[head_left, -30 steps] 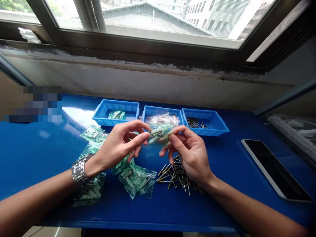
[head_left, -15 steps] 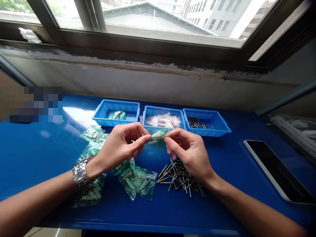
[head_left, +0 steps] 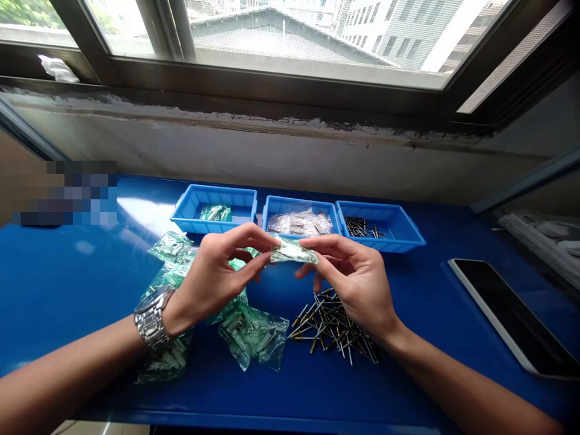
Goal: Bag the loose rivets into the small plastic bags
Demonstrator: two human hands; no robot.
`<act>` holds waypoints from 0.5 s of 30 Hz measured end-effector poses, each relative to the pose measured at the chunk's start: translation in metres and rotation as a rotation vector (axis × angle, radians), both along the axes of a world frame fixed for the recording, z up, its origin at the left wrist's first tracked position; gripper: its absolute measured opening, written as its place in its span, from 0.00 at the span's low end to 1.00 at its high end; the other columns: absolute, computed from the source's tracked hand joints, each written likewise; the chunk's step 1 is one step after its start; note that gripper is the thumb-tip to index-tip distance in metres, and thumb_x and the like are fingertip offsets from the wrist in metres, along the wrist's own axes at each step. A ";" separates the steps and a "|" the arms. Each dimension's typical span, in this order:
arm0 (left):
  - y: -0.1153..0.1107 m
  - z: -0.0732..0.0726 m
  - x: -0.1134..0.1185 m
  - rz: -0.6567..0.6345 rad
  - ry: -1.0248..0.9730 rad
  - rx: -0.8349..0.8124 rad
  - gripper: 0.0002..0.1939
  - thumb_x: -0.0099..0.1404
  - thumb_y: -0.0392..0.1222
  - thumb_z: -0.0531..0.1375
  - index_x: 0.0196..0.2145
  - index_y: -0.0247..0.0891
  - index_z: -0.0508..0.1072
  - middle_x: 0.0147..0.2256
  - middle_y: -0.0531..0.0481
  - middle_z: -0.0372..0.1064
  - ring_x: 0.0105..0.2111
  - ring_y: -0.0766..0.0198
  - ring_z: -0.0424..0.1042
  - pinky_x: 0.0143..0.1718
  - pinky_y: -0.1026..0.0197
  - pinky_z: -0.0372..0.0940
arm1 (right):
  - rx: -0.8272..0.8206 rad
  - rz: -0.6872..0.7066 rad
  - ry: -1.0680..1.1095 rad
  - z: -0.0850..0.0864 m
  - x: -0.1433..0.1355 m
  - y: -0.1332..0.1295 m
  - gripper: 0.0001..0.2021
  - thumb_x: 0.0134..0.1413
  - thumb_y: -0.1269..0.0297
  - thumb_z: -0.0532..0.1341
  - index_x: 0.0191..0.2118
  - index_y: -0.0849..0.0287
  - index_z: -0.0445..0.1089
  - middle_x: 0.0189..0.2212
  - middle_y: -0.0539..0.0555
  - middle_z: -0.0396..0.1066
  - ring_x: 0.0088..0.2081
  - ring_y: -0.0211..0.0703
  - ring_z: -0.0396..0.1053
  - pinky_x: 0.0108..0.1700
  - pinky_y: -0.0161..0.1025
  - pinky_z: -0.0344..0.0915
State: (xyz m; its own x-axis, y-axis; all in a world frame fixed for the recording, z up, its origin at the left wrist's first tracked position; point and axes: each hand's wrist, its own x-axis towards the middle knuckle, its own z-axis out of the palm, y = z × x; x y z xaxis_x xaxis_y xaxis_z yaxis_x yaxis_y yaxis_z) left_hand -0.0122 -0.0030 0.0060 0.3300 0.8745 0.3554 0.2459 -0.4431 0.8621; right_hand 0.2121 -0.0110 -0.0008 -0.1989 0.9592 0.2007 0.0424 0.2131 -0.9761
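Observation:
Between my two hands, above the blue table, is a small green-tinted clear plastic bag (head_left: 293, 251) with pale pieces inside. My left hand (head_left: 229, 266), with a metal watch at the wrist, pinches its left end between thumb and fingers. At the other end my right hand (head_left: 351, 272) grips the bag the same way. Under my right hand lies a pile of rivets (head_left: 330, 329) with thin silver pins. More green bags (head_left: 256, 338) of pale parts lie below and beside my left hand, partly hidden by that arm.
Three blue trays stand in a row at the back: the left tray (head_left: 217, 226) holds a green bag, the middle tray (head_left: 302, 201) clear bags, the right tray (head_left: 403, 241) dark rivets. A phone-like device (head_left: 507, 314) lies at right. A window (head_left: 294, 36) rises behind the wall.
The bag between my hands has been turned and pulled out lengthwise, and now looks flatter and paler. My fingers have shifted along its ends; the trays and piles stay put.

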 end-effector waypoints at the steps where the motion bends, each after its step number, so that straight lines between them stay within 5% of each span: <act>1: 0.000 -0.001 0.000 0.018 0.016 0.059 0.07 0.69 0.34 0.65 0.45 0.39 0.77 0.41 0.50 0.80 0.38 0.65 0.81 0.34 0.68 0.79 | 0.015 -0.010 -0.008 0.001 0.000 0.000 0.08 0.63 0.68 0.66 0.47 0.56 0.79 0.41 0.54 0.79 0.29 0.38 0.79 0.25 0.32 0.75; 5: 0.001 -0.003 -0.001 0.039 0.042 0.184 0.09 0.69 0.32 0.64 0.47 0.39 0.75 0.44 0.51 0.79 0.46 0.65 0.80 0.48 0.64 0.78 | 0.060 -0.033 -0.039 0.001 -0.001 0.000 0.13 0.63 0.72 0.64 0.50 0.51 0.79 0.48 0.52 0.77 0.27 0.33 0.77 0.28 0.32 0.78; 15: 0.002 -0.004 0.000 0.045 0.063 0.236 0.14 0.70 0.32 0.64 0.52 0.40 0.74 0.47 0.50 0.78 0.47 0.63 0.79 0.47 0.62 0.78 | 0.075 -0.016 -0.030 -0.001 0.000 -0.002 0.14 0.63 0.71 0.64 0.52 0.49 0.78 0.47 0.51 0.77 0.29 0.33 0.76 0.28 0.31 0.77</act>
State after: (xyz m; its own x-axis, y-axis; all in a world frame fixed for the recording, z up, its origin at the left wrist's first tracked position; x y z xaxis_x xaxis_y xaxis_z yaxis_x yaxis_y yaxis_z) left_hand -0.0121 -0.0007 0.0024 0.3208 0.7841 0.5313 0.3197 -0.6176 0.7186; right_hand 0.2118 -0.0132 -0.0020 -0.1906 0.9448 0.2666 0.0759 0.2849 -0.9556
